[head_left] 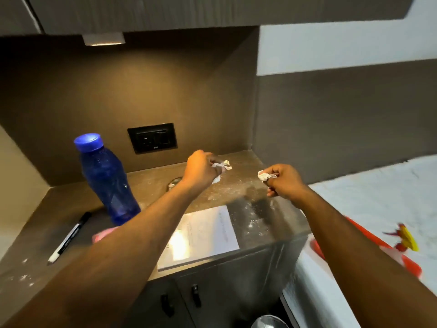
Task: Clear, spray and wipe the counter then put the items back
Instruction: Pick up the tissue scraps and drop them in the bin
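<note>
The counter (59, 209) is dusted with white specks. At its front edge, right of the blue bottle (107, 178), lies a laminated sheet (201, 235). The bottle stands upright, cap up. Left of the bottle lies a pen (69, 237), its long axis running diagonally, white tip toward the front edge. Right of the bottle, above the counter, the left hand (201, 170) grips a crumpled paper wad (221, 165); further right, the right hand (282, 182) pinches another wad (264, 175).

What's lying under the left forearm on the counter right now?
A pink item pokes out from under the left forearm, beside the blue bottle; the rest is covered. The laminated sheet lies partly beneath it too.
</note>
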Demonstrator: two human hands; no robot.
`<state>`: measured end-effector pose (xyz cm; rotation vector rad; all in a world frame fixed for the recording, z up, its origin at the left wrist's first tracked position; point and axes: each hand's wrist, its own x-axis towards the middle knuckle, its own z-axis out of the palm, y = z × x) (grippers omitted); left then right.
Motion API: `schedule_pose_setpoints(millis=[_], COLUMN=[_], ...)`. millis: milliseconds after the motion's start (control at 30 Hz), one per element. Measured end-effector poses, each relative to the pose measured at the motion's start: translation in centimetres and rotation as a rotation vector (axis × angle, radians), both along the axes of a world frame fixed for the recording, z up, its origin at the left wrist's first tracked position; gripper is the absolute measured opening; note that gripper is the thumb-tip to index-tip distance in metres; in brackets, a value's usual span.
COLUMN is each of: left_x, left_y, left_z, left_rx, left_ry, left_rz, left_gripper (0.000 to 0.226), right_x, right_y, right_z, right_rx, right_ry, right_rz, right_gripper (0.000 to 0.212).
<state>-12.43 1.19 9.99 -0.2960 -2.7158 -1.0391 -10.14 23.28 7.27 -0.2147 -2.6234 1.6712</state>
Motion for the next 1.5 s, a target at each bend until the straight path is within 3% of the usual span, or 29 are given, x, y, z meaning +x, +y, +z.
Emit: schedule_pose_setpoints(millis=[133,267,367,467,567,800,933,1133,1267,1400,1500], left_x=[3.7,8.3,10.9,12.7,14.7,16.7,17.1,15.4,14.5,14.3,14.1], left_y=[4.0,7.9,9.4,11.4,13.6,13.8,13.7,15.1,16.3,16.3,15.6], left_z=[-3.4,-9.0,-12.3,-14.1,-17.2,-34.5,-45.6,-57.2,-62.7,-64.9,-64.7], left_rx=[0.106,0.156,0.111,0.053,-0.037,-0.239,-0.233,-0.271,-0.31,-0.296,-0.367], left_ry=[-0.07,-0.254,-0.279,-0.217,-0.206,-0.719,-0.937,-1.033,-1.061,-1.135,-1.109], left_rz=[-0.148,-0.292,-0.392,-0.504,-0.606,-0.434,-0.248,-0.134,-0.139,-0.133,-0.157], left_gripper=[0.009,0.014,0.013,0.016,0.023,0.019,0.024,0.026,0.03,0.039,0.041], right_x=[6.3,13.3,17.4,20.5,22.2,24.6,24.8,22.8,20.9,19.8,19.9], right_y=[1.8,2.9,3.3,3.9,4.6,4.8,4.8,5.4,6.1,5.9,6.2], right_z=[-1.4,-6.1,-9.8,-13.7,-18.7,-34.8,-44.8,-55.3,-59.9,-61.6,-61.6], right_rx=[-0.077,-0.145,-0.151,-0.149,-0.214,-0.302,-0.363,-0.359,-0.153,-0.002,0.027], right_ry=[-0.005,-0.086,-0.148,-0.245,-0.354,-0.618,-0.739,-0.851,-0.864,-0.886,-0.894], right_rz=[-0.183,-0.335,-0.392,-0.476,-0.539,-0.557,-0.618,-0.625,-0.455,-0.182,-0.18], right_gripper=[0.012,0.013,0.009,0.02,0.01,0.012,0.009,0.019,0.025,0.039,0.041])
